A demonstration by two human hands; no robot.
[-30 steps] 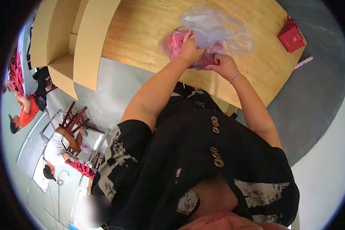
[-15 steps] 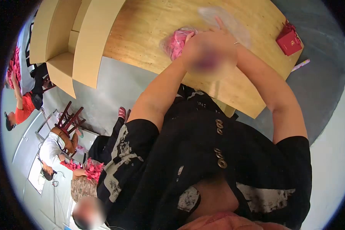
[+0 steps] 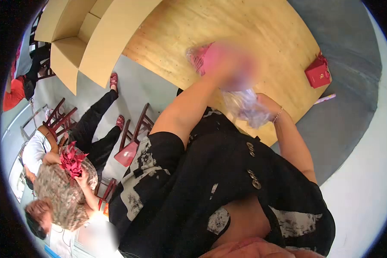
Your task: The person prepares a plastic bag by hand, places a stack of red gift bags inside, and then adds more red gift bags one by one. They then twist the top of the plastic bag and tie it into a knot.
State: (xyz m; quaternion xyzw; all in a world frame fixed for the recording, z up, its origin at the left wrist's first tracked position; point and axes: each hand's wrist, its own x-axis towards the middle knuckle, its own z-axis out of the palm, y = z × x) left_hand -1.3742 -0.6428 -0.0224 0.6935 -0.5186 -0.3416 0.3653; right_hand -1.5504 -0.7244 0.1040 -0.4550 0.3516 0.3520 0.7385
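Observation:
A clear plastic bag with pink contents [image 3: 196, 57] lies on the wooden table, beside my left hand [image 3: 221, 71]. A blurred patch covers that hand's fingers and part of the pink material, so I cannot make out its grip. Closer to my body, my right hand [image 3: 268, 106], with a bracelet at its wrist, is closed on a crumpled clear plastic bag [image 3: 247, 109]. The upper end of this bag runs into the same blur, just below my left hand.
The wooden table [image 3: 159, 47] has a red gift bag [image 3: 318, 74] near its right edge and a pale patterned stick [image 3: 324, 99] beyond. An open cardboard box [image 3: 112, 34] stands left. Co-workers sit at lower left, one holding red ribbon-like material [image 3: 73, 160], near dark chairs [image 3: 135, 137].
My right hand has come down toward my body with the clear plastic, which was spread farther up the table. The view has shifted, and more of the seated co-workers shows.

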